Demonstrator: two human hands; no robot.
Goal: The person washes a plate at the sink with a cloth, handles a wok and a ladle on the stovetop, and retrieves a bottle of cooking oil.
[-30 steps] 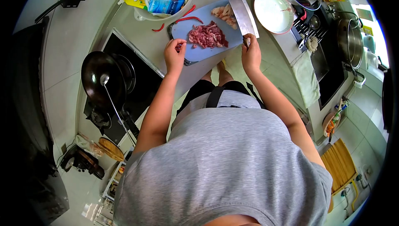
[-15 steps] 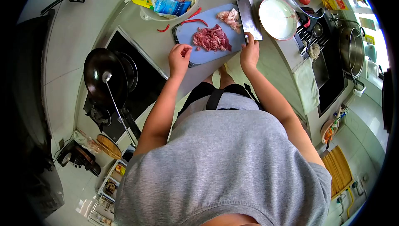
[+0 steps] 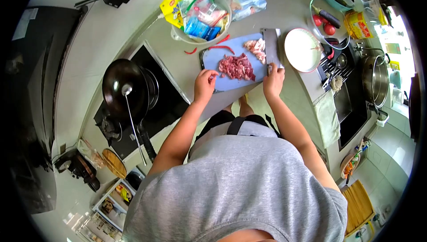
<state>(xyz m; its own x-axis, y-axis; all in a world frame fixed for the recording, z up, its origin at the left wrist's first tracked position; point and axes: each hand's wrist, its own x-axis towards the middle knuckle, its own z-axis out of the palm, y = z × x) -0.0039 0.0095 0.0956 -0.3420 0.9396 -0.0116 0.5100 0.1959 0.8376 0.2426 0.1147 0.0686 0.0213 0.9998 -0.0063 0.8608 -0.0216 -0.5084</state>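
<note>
A blue cutting board [image 3: 229, 84] lies at the counter edge in front of me. On it sits a heap of sliced red meat [image 3: 236, 66], with paler, fatty pieces [image 3: 255, 49] behind. The cleaver [image 3: 272, 48] lies flat along the board's right side, blade pointing away. My right hand [image 3: 273, 82] is closed around its handle. At the board's near left corner is my left hand [image 3: 205, 85], fingers curled together; whatever they may hold is hidden. Red chilies [image 3: 222, 47] lie at the board's far left edge, one more [image 3: 190, 51] on the counter.
A white bowl [image 3: 302, 50] stands right of the cleaver. Behind the board is a tub [image 3: 179, 35] full of packets. A wok [image 3: 116, 80] with a ladle [image 3: 132, 118] sits on the left stove. Tomatoes [image 3: 329, 29] and an eggplant fill a glass bowl; the sink [image 3: 344, 105] is at right.
The view has shifted, so the counter appears lower in the picture. My right hand stays on the cleaver handle and my left hand stays curled by the board. The meat looks unchanged.
</note>
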